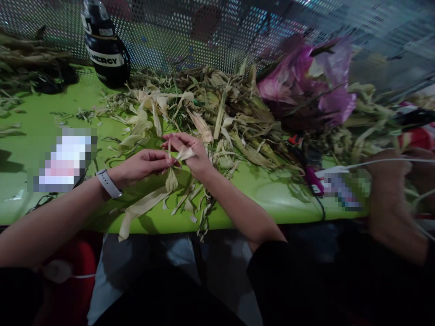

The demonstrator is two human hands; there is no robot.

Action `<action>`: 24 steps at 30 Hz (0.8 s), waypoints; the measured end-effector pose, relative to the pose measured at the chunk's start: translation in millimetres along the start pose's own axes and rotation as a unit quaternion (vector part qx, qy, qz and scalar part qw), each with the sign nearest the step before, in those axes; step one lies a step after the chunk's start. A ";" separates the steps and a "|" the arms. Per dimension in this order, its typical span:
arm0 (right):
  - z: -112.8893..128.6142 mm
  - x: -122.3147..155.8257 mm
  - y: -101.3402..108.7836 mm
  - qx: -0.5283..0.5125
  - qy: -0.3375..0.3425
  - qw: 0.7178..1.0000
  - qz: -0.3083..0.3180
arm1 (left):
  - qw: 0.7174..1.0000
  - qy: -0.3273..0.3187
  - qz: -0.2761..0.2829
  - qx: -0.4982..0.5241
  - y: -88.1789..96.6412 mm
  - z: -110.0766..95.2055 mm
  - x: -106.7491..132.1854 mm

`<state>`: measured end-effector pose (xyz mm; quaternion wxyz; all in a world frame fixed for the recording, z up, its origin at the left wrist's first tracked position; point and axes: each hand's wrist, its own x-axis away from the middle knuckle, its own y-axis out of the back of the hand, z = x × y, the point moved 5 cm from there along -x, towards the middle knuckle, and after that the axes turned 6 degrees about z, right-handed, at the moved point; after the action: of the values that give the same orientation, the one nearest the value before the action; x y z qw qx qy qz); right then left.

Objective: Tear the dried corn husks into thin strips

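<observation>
Currently you're splitting a husk strip (171, 179) at the green table (34, 113) edge.
L hand (142, 165) and R hand (190, 151) are both pinching its top end, fingertips nearly meeting; the rest is hanging down just in front of the husk pile (231, 113). Looks mid-tear imo, so next pull is calling for steady opposed grip.

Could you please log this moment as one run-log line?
left hand: pinches husk strip | right hand: pinches same strip | beyond: husk pile on green table
</observation>
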<state>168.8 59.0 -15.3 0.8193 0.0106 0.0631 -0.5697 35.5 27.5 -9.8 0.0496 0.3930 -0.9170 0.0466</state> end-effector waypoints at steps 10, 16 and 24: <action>4.8 1.2 3.1 0.039 0.011 0.999 -0.013 | 0.978 -0.003 -0.137 0.155 7.8 8.4 -1.6; 5.3 1.6 -3.8 0.033 0.000 0.999 0.004 | 0.977 0.012 -0.135 0.161 5.8 9.9 -0.6; 1.3 0.5 0.5 0.050 0.038 0.997 -0.045 | 0.979 0.023 -0.125 0.159 6.7 14.5 -1.0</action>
<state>169.6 58.5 -14.1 0.7884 0.0705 0.0656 -0.6076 30.5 31.0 -24.6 0.0128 0.5063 -0.8400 0.1945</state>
